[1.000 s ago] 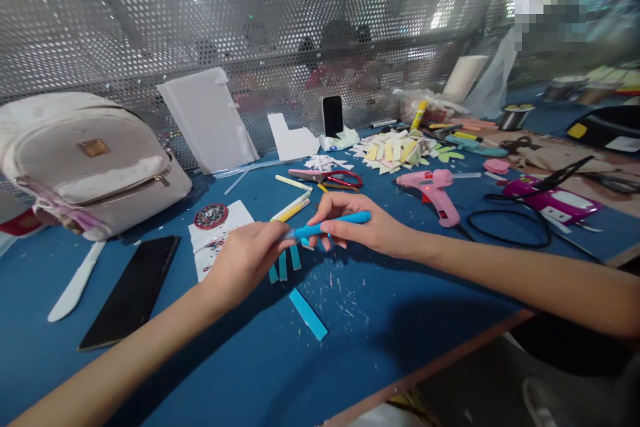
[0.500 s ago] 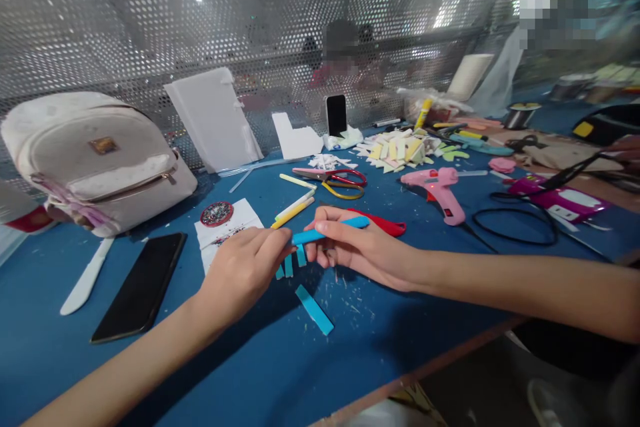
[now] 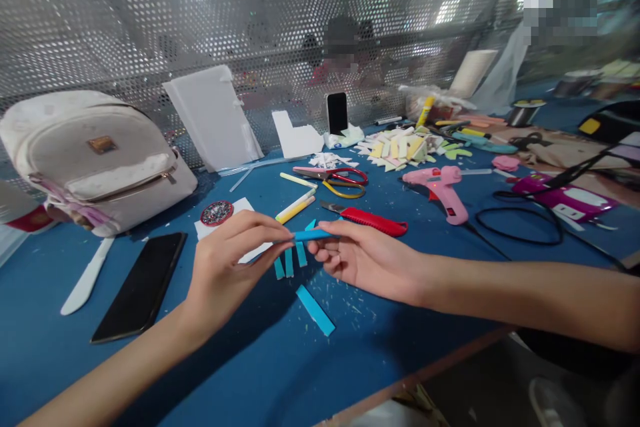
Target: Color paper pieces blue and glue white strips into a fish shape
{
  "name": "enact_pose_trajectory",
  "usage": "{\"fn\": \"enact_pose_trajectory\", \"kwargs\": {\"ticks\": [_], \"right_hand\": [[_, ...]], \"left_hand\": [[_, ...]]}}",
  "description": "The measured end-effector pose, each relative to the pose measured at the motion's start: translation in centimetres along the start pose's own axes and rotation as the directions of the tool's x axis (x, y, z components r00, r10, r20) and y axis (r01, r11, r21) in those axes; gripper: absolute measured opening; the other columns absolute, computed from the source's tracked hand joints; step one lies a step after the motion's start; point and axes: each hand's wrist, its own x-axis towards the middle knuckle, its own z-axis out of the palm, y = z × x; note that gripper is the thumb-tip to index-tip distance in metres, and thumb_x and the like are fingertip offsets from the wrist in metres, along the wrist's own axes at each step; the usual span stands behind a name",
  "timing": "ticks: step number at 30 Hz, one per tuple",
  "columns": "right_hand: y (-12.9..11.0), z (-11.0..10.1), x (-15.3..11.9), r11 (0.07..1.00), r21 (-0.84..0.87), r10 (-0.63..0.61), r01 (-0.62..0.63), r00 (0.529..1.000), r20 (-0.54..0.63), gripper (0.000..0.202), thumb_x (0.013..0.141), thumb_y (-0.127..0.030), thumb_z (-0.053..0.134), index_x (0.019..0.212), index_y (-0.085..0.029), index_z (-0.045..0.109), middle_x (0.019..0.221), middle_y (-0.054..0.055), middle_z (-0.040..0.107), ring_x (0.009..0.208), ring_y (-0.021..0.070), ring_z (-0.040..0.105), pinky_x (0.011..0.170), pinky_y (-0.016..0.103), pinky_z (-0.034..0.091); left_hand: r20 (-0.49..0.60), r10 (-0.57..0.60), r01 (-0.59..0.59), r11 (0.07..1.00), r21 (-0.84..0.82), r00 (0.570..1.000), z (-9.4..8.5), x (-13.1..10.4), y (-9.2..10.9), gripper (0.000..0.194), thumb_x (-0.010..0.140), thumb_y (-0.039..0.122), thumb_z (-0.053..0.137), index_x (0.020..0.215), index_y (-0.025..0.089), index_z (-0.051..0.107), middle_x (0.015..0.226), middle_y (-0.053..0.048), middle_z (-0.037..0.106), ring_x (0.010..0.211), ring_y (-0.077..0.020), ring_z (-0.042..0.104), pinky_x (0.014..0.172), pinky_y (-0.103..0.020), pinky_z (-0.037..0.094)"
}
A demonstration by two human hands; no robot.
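Note:
Between my two hands lies a slim blue stick [image 3: 311, 234], held level above the table; its exact kind I cannot make out. My left hand [image 3: 227, 267] pinches its left end between thumb and fingertips. The thumb and curled fingers of my right hand [image 3: 375, 257] grip its right part and hide that end. Several light-blue strips lie below my fingertips, and a single light-blue strip [image 3: 315, 311] rests nearer to me. Just behind my right hand is a red utility knife [image 3: 375, 220], its blade pointing left.
Scissors [image 3: 345, 182], yellow sticks [image 3: 295, 209] and a heap of pale cut pieces [image 3: 400, 149] lie farther back. A pink glue gun [image 3: 443, 190] with a black cord is at right. On the left are a backpack [image 3: 100, 160], a phone [image 3: 140, 287] and a white plastic knife [image 3: 89, 278].
My left hand has lifted and turned, its fingers now straighter on the blue stick's end. My right hand covers more of the stick's right end. The utility knife shows more fully.

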Motion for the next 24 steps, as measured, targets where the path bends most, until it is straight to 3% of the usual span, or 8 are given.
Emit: {"fn": "enact_pose_trajectory", "kwargs": {"ticks": [7, 17, 24], "right_hand": [[0.5, -0.1, -0.1, 0.998, 0.022, -0.049, 0.05, 0.998, -0.046, 0.02, 0.096, -0.016, 0.053, 0.086, -0.008, 0.068, 0.079, 0.009, 0.067, 0.065, 0.0087, 0.061, 0.053, 0.013, 0.049], [0.5, 0.3, 0.3, 0.999, 0.015, -0.044, 0.046, 0.995, -0.091, 0.019, 0.095, -0.015, 0.053, 0.085, -0.007, 0.066, 0.078, 0.009, 0.066, 0.066, 0.0097, 0.06, 0.054, 0.014, 0.05], [0.4, 0.1, 0.2, 0.999, 0.044, -0.005, 0.009, 0.996, -0.086, 0.018, 0.095, -0.015, 0.053, 0.084, -0.007, 0.064, 0.079, 0.009, 0.064, 0.063, 0.0085, 0.058, 0.052, 0.013, 0.049]], "left_hand": [[0.002, -0.03, 0.03, 1.0, -0.009, 1.0, 0.3, 0.1, -0.2, 0.008, 0.089, 0.014, 0.064, 0.086, 0.02, 0.068, 0.088, -0.002, 0.069, 0.083, -0.0141, 0.066, 0.075, -0.026, 0.052], [0.039, 0.171, -0.175, 0.949, 0.264, 0.985, 0.9, -0.9, -1.9, 0.013, 0.087, 0.012, 0.067, 0.097, 0.021, 0.066, 0.1, -0.002, 0.072, 0.085, -0.0175, 0.06, 0.077, -0.032, 0.045], [-0.015, 0.169, -0.161, 0.961, 0.227, 0.986, 0.3, -1.3, -2.1, 0.011, 0.087, 0.011, 0.068, 0.093, 0.02, 0.066, 0.095, -0.003, 0.072, 0.082, -0.0158, 0.06, 0.076, -0.031, 0.046]]}}
